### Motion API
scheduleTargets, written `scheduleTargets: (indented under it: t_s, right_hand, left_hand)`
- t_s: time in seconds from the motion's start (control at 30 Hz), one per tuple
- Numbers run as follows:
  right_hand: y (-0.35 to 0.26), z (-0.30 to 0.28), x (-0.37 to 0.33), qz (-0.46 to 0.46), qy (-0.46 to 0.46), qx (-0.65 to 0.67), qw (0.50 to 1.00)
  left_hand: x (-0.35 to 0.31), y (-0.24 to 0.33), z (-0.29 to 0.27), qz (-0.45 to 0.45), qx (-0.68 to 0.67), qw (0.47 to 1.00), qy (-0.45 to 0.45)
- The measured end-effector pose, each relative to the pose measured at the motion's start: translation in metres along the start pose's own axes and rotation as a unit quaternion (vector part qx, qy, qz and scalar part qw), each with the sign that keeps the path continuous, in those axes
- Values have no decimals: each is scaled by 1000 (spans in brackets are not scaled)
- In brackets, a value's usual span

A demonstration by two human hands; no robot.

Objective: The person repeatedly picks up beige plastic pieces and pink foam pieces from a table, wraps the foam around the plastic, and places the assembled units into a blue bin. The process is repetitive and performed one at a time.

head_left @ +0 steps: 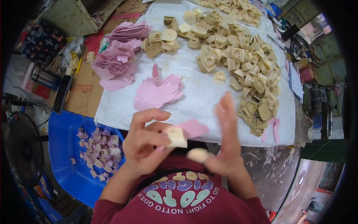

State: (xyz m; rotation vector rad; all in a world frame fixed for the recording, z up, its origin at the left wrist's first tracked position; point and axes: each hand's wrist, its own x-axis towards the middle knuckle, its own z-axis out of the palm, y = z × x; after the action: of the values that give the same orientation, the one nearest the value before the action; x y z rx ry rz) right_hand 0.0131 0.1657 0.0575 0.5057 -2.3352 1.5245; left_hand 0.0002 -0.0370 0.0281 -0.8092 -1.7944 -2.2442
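Close to my body, my left hand (146,140) pinches a cream plastic shoe heel (176,137) between thumb and fingers. A pink sheet piece (192,128) sticks out to the right from behind the heel. My right hand (226,143) is apart from it, blurred by motion, with fingers raised and thumb spread away. At the right thumb's tip is a pale rounded cover (198,155); its kind is unclear. Ahead of my left hand lies a fanned pile of pink cut pieces (158,91) on the white table sheet (123,106).
Many bare heels (238,56) heap across the table's far and right side. Stacked pink pieces (115,61) lie at the left on cardboard. A blue tub (61,149) with pink-covered heels stands at lower left, beside a black fan (24,149). A phone (62,94) stands at the table's left edge.
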Motion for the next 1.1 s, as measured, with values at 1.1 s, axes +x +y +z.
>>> scheduleTargets:
  t_s: [1.1]
  right_hand:
    - [15, 22, -17, 162, -59, 161, 972]
  left_hand:
    - [-2, -37, 19, 44, 171, 983, 59]
